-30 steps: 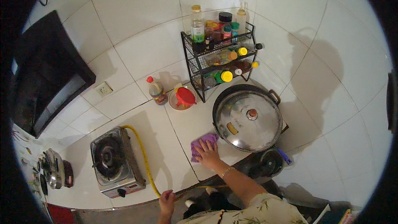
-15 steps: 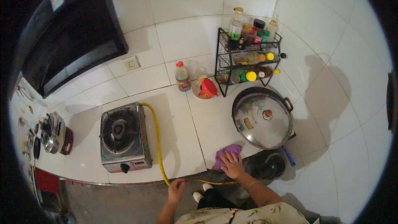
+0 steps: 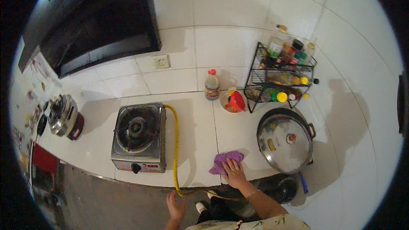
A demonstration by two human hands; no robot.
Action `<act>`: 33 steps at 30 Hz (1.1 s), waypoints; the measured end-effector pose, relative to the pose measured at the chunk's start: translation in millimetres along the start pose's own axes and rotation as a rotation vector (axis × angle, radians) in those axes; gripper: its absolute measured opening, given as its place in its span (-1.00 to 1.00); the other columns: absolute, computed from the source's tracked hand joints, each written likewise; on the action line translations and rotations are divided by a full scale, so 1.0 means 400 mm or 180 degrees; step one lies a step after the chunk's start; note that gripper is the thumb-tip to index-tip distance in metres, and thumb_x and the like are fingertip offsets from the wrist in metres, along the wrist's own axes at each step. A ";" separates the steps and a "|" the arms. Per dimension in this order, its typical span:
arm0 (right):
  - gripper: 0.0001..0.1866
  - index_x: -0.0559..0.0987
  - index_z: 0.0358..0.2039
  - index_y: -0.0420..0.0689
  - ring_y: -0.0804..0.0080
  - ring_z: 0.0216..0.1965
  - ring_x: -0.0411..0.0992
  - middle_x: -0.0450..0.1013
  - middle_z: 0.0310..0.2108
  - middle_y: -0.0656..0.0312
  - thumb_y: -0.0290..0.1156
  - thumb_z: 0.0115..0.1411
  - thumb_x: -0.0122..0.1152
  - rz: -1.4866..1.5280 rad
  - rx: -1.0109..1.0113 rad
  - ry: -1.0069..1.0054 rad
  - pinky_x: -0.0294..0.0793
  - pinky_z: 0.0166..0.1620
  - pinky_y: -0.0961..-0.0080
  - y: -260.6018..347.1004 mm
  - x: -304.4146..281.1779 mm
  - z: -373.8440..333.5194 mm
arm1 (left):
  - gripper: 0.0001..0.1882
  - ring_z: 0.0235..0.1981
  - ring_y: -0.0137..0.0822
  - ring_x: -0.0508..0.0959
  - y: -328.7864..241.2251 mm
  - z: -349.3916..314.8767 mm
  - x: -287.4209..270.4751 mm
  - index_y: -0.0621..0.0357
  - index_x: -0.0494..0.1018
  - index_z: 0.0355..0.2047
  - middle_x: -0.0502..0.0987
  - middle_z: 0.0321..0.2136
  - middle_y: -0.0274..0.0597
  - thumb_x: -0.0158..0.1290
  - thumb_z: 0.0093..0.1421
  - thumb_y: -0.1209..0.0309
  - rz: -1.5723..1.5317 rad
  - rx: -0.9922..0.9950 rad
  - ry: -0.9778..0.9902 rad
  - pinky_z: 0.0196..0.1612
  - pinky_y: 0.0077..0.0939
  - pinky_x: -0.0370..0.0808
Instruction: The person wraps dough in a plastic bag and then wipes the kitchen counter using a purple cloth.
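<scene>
On the white tiled counter [image 3: 194,145], near its front edge, my right hand [image 3: 233,173] holds a crumpled purple cloth [image 3: 220,164] down under its fingers. The cloth lies across the counter's seam, left of a wide pan with a metal lid [image 3: 284,145]. My left hand [image 3: 175,206] is lower, in front of the counter edge, with its fingers loosely apart and nothing in them. Just above it, a yellow ribbed hose [image 3: 177,153] comes from a single-burner gas stove [image 3: 140,136] and bends over the edge.
Against the wall stand a red-capped bottle [image 3: 211,86], a bowl [image 3: 226,105] holding a red funnel [image 3: 237,101], and a black wire rack [image 3: 255,76] of seasoning jars. A metal pot [image 3: 64,115] sits at the far left. A dark range hood [image 3: 110,25] hangs above the stove.
My right hand has slid the purple cloth left over the counter, away from the pan. My left hand has dropped away from the hose. The whole view has shifted.
</scene>
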State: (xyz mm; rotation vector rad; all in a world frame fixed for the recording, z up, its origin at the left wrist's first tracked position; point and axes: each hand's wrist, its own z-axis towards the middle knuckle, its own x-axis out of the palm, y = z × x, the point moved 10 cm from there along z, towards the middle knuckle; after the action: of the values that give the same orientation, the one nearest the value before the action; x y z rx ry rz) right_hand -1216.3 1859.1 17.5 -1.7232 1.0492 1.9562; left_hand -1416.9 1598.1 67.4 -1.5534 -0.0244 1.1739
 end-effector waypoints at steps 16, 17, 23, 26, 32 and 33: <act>-0.38 0.09 0.31 0.18 0.03 0.36 -0.18 -0.17 0.38 0.20 0.00 0.26 -0.16 0.0095 0.0167 0.0419 -0.28 0.29 -0.18 -0.052 0.001 0.610 | -0.32 0.11 0.17 0.25 -0.041 0.212 0.089 0.23 0.18 0.17 0.24 0.08 0.23 0.11 -0.01 0.57 0.0450 -0.0257 -0.0108 0.14 -0.12 0.25; -0.38 0.10 0.31 0.18 0.03 0.36 -0.17 -0.16 0.38 0.20 0.00 0.26 -0.15 0.0056 -0.0075 0.0545 -0.27 0.29 -0.18 -0.028 0.018 0.575 | -0.30 0.11 0.15 0.24 -0.020 0.200 0.099 0.24 0.16 0.18 0.23 0.08 0.21 0.10 -0.02 0.58 0.0387 -0.0407 0.0001 0.15 -0.13 0.25; -0.39 0.13 0.29 0.18 0.06 0.35 -0.13 -0.13 0.37 0.21 -0.05 0.24 -0.09 -0.0030 -0.0447 0.0276 -0.23 0.29 -0.16 0.025 0.009 0.676 | -0.43 -0.07 0.12 0.40 0.032 0.181 0.113 0.28 0.26 0.11 0.35 -0.10 0.15 0.03 0.01 0.62 -0.0067 -0.0757 -0.0048 -0.03 -0.17 0.39; -0.39 0.13 0.29 0.18 0.07 0.35 -0.13 -0.12 0.37 0.22 -0.07 0.24 -0.08 -0.0025 -0.0327 0.0224 -0.24 0.29 -0.14 0.038 0.041 0.869 | -0.42 -0.11 0.06 0.44 0.035 0.197 0.113 0.26 0.25 0.12 0.37 -0.12 0.12 0.02 0.03 0.63 0.0161 -0.0993 0.0197 -0.06 -0.22 0.42; -0.38 0.14 0.29 0.17 0.09 0.36 -0.15 -0.16 0.38 0.22 -0.06 0.22 -0.06 0.0151 -0.0038 0.0081 -0.26 0.30 -0.12 0.078 0.013 1.064 | -0.47 -0.09 -0.32 0.40 0.044 0.165 0.087 0.17 0.10 0.26 0.29 0.11 -0.15 -0.10 0.31 0.40 -0.1230 -0.1266 -0.0401 -0.15 -0.49 0.37; -0.38 0.14 0.29 0.17 0.10 0.36 -0.17 -0.18 0.38 0.22 -0.05 0.22 -0.06 0.0151 -0.0012 0.0090 -0.26 0.30 -0.12 0.078 0.018 1.051 | -0.44 -0.02 -0.32 0.36 0.063 0.150 0.094 0.17 0.04 0.28 0.24 0.15 -0.13 -0.10 0.31 0.39 -0.2321 -0.2148 -0.0675 -0.10 -0.51 0.34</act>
State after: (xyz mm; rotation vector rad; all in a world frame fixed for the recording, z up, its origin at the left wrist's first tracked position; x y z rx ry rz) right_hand -1537.0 2133.0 18.9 -1.7481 1.1065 1.9691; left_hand -1451.9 1654.4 32.0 -1.7392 -1.1307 0.7487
